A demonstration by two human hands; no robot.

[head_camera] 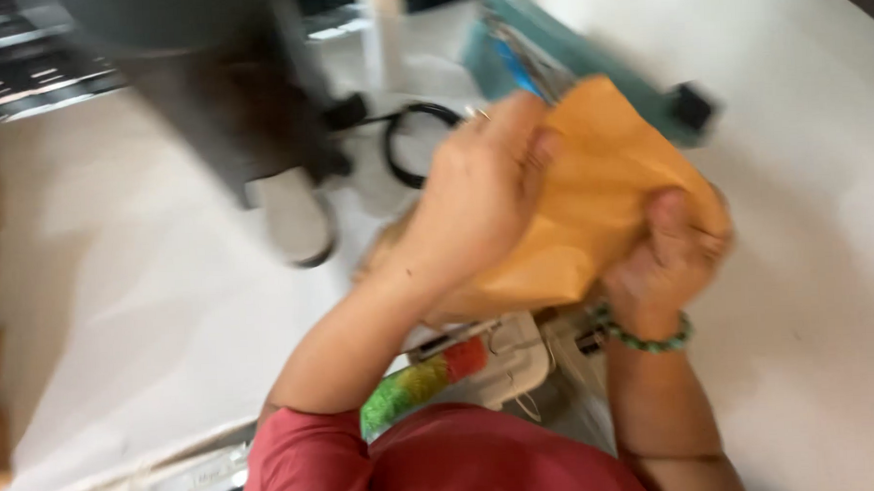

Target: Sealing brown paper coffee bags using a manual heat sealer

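Orange paper bag (pixel 590 201), apparently gripped by both hands (pixel 572 221).

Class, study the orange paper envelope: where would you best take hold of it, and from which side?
Grip the orange envelope by its two side edges, from left and right, as the left hand and right hand do: it is flat, limp paper, so pinching opposite edges probably keeps it spread.

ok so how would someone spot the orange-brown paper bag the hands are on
Start from the white table and look right of centre, in front of the teal machine. There the left hand and the right hand, with a green bead bracelet, grip the paper bag. It is the only orange-brown thing there, soft and crumpled.
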